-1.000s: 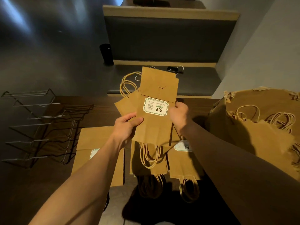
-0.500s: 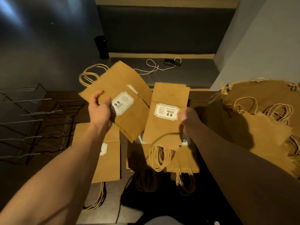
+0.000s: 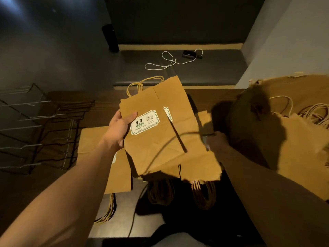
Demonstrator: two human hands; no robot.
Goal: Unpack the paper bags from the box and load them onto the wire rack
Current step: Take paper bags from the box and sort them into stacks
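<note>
Left hand (image 3: 118, 130) now pinches labelled bag (image 3: 153, 129), swung back over right's. Right hand (image 3: 216, 142) grips another bag (image 3: 197, 164). Wire rack (image 3: 35, 129) unloaded.

Matt kraft-paper bag (image 3: 156, 139), bare metal wire rack (image 3: 35, 129)

Head view, steeply downward, close

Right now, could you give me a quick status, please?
Left hand grips labelled paper bag. Right hand on bags beneath, grip unclear. Wire rack holds no bags.
</note>
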